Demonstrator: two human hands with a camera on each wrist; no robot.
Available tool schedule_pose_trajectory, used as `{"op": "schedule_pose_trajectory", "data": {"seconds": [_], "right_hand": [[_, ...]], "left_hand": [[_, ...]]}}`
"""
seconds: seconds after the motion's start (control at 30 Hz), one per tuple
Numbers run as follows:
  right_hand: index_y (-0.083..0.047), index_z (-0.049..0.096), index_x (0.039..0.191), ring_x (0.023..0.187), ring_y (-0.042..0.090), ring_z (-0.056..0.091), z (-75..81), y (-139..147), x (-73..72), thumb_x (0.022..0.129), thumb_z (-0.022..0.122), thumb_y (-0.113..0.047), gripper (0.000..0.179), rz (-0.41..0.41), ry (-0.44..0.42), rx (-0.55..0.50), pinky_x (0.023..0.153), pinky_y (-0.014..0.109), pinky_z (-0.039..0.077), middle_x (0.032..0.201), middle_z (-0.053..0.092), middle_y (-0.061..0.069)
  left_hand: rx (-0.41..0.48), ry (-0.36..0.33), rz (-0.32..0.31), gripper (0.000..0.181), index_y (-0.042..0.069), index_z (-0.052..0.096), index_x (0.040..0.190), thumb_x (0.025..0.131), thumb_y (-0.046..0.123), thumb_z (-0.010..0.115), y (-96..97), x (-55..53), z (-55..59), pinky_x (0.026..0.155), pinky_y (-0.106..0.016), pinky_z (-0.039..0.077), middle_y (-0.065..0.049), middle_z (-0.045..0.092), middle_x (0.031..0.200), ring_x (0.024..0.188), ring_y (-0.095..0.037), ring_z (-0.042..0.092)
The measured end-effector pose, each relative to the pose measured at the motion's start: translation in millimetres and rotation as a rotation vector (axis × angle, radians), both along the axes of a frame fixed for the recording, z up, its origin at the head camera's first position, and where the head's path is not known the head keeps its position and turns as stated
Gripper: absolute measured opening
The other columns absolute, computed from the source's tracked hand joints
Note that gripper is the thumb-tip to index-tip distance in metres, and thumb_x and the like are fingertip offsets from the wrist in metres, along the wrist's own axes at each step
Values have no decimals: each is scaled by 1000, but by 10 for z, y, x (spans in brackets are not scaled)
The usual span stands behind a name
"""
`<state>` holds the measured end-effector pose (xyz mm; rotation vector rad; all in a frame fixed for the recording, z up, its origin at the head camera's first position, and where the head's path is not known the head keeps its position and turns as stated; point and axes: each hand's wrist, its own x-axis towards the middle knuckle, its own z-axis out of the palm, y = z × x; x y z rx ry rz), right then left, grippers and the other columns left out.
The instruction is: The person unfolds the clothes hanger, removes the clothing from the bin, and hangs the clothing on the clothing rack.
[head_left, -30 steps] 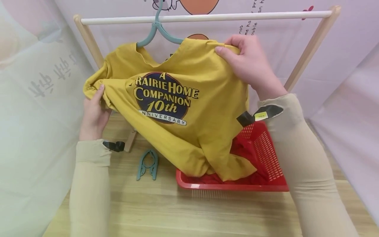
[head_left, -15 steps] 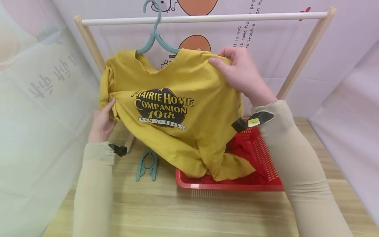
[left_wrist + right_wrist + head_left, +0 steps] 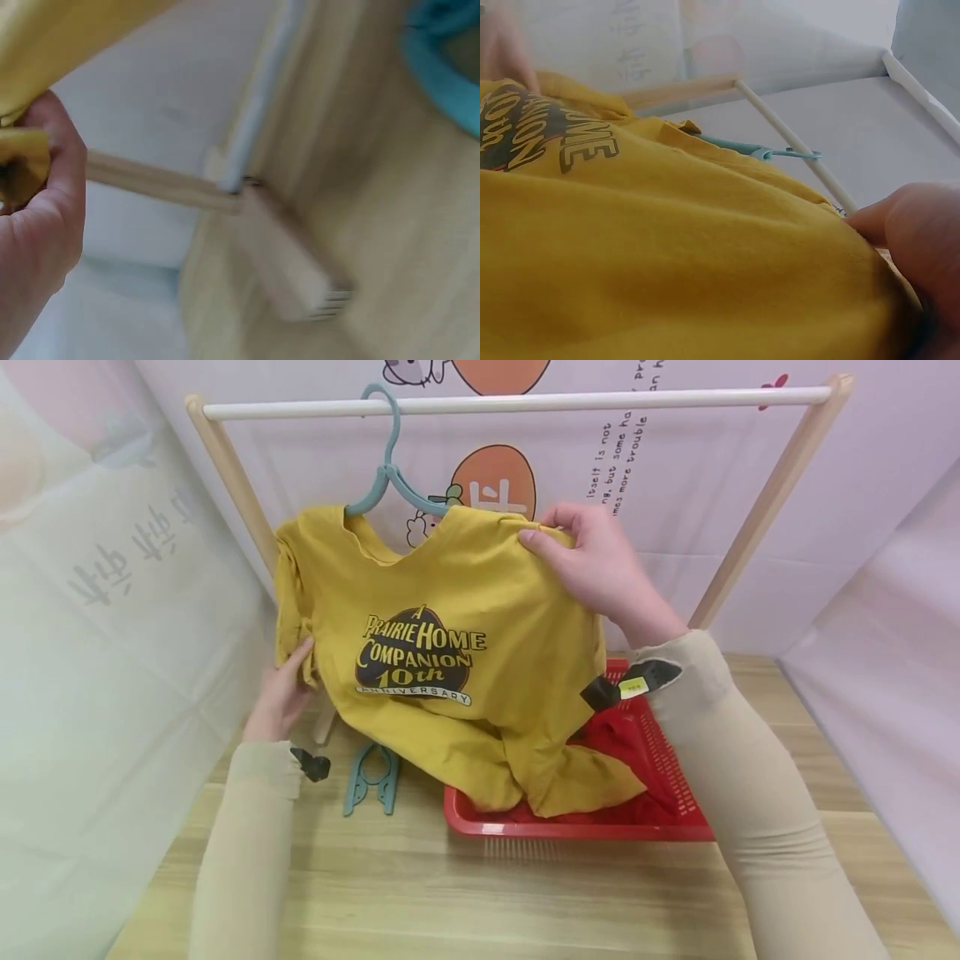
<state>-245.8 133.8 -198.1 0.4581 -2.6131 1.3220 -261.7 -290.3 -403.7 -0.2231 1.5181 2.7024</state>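
A yellow printed shirt [image 3: 420, 593] hangs on a light-blue clothes hanger [image 3: 390, 452], whose hook loops at the white rail [image 3: 600, 398]; whether it bears the weight, I cannot tell. My right hand [image 3: 603, 564] pinches the shirt's shoulder, thumb in front; the fingers behind are partly hidden. Lower down, my left hand [image 3: 283, 693] grips the bunched sleeve on the shirt's left side. In the left wrist view the left hand [image 3: 45, 210] holds folded yellow cloth. The right wrist view has the shirt [image 3: 690, 247] spread below the hanger [image 3: 742, 148]. The shirt's lower end drapes into the red basket [image 3: 585, 832].
Red cloth [image 3: 622, 752] lies in the basket. A second light-blue hanger, folded [image 3: 372, 778], rests on the wooden table [image 3: 450, 902] left of the basket. Wooden posts [image 3: 772, 502] carry the rail, with a wooden foot [image 3: 292, 270] at lower left. Pale printed sheets surround the rack.
The hanger and shirt have come down, bringing the hook from above the rail to the rail. Both hands have lowered, the left also shifting right, and the shirt front hangs straighter.
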Motion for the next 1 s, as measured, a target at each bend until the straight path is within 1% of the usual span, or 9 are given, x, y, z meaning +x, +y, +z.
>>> {"op": "schedule_pose_trajectory", "data": {"seconds": [0.1,0.17,0.23,0.37,0.5,0.6,0.73,0.87,1.0], "right_hand": [[-8,72,103,75,17,55,-53,1,-5,100,66,-39,32,0,0,-8,63,30,45,92,64,7],[-8,72,103,75,18,56,-85,8,-7,99,66,-40,33,1,-2,-19,63,30,45,92,65,7],[-8,73,104,78,18,56,-114,18,-11,99,67,-41,34,5,4,-33,65,30,45,93,66,7],[-8,74,106,84,18,58,-158,55,-19,97,69,-42,36,8,5,-58,70,29,46,97,68,5],[-9,75,110,85,19,62,-198,135,-13,94,73,-44,39,20,-10,-77,70,28,49,98,72,4],[-10,75,115,88,16,66,-224,240,19,92,75,-45,42,31,-22,-83,73,26,51,102,74,2],[-15,73,125,103,15,67,-271,469,121,90,76,-48,48,38,-42,-59,86,26,52,115,73,0],[-25,62,142,125,25,58,-410,809,251,93,73,-49,56,32,-17,60,104,46,46,138,62,0],[-29,42,156,146,35,33,-675,1153,381,96,69,-46,68,43,20,217,112,67,27,161,37,-2]], "left_hand": [[-67,-60,-35,51,17,40,145,102,26,65,87,74,-125,91,-29,52,-4,44,140,117,-23,53],[-163,-89,-91,67,11,29,155,102,32,64,158,136,-198,104,-33,47,-11,38,153,134,-30,47],[-242,-104,-158,76,2,21,157,103,34,62,238,202,-266,111,-37,40,-20,33,158,142,-35,40],[-411,-87,-304,69,-11,29,151,106,33,56,415,328,-389,110,-42,41,-28,42,150,135,-35,50],[-501,-84,-392,61,-13,42,142,106,32,58,624,450,-484,104,-42,48,-28,58,136,121,-32,62],[-518,-113,-395,59,-16,47,137,103,30,63,781,534,-531,100,-41,51,-27,64,127,113,-30,67],[-547,-121,-362,52,-18,53,131,101,22,67,902,637,-557,95,-39,54,-26,68,118,103,-24,71],[-558,-58,-320,42,-18,57,126,101,14,66,931,709,-533,91,-36,56,-20,72,109,94,-17,72],[-555,-17,-289,37,-17,60,124,101,12,65,907,748,-484,88,-33,58,-13,74,102,89,-14,72]]}}
